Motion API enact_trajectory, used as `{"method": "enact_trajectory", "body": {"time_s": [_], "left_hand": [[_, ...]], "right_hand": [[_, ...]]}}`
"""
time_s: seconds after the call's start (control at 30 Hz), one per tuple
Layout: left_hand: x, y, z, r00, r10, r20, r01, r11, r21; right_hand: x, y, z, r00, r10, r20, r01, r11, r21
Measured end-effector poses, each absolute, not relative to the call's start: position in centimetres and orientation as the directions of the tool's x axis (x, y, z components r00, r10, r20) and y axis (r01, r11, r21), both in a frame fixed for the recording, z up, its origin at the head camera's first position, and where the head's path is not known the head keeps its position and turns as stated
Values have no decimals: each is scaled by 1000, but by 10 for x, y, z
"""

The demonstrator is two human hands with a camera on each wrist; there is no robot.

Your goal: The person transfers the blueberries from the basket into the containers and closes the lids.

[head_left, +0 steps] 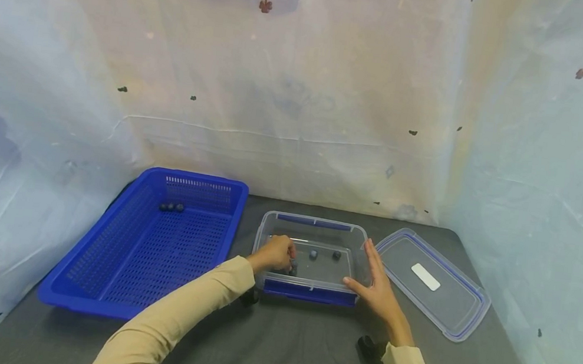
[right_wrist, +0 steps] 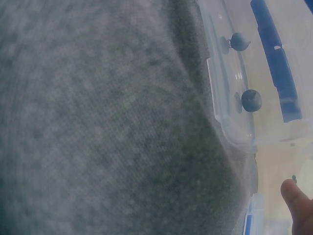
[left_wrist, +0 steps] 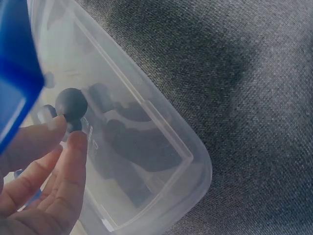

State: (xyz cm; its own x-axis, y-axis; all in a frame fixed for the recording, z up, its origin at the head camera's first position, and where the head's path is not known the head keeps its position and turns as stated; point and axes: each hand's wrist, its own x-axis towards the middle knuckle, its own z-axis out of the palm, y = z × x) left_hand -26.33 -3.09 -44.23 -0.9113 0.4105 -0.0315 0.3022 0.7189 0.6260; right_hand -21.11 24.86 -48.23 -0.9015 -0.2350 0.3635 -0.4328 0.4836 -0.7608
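Two hands are at the clear box (head_left: 313,283): the left hand (head_left: 275,253) reaches down into its left end, while the right hand (head_left: 380,286) rests at the right end, thumb and fingers spread apart, seemingly to keep the light plastic from sliding. The left hand's thumb and fingertips are drawn near each other beside a dark ball (left_wrist: 71,103) inside the box; the thumb tip seems to touch it, but I cannot tell whether the pinch has closed on it. Something so small and round would roll from a loose grasp, which likely explains the fingertip approach. Another two balls, a paler ball (head_left: 313,255) and a darker ball (head_left: 336,255), lie on the box floor to the right of that hand, apart from one another. Beyond the left forearm, the blue basket (head_left: 92,305) holds three balls (head_left: 171,207) grouped near its far end, handy to the left arm. The lid (head_left: 436,304) lies off to the right on the grey cloth (head_left: 300,349), presumably to leave the box top free for reaching in.
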Motion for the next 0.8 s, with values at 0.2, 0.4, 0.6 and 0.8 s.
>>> {"method": "enact_trajectory", "body": {"time_s": [0.2,0.4,0.6,0.8], "left_hand": [[-264,-31,-441,-913,408,-21,303,711,635],[-263,-34,-436,-903,430,3,304,634,711],[-264,-37,-425,-901,433,-5,271,574,773],[-261,-41,-413,-902,432,-11,231,503,833]], "right_hand": [[-211,248,-482,-899,-236,368,-437,480,-761],[-210,249,-482,-903,-237,360,-430,481,-764],[-211,249,-482,-901,-237,362,-433,484,-761],[-210,248,-482,-901,-235,364,-433,484,-760]]}}
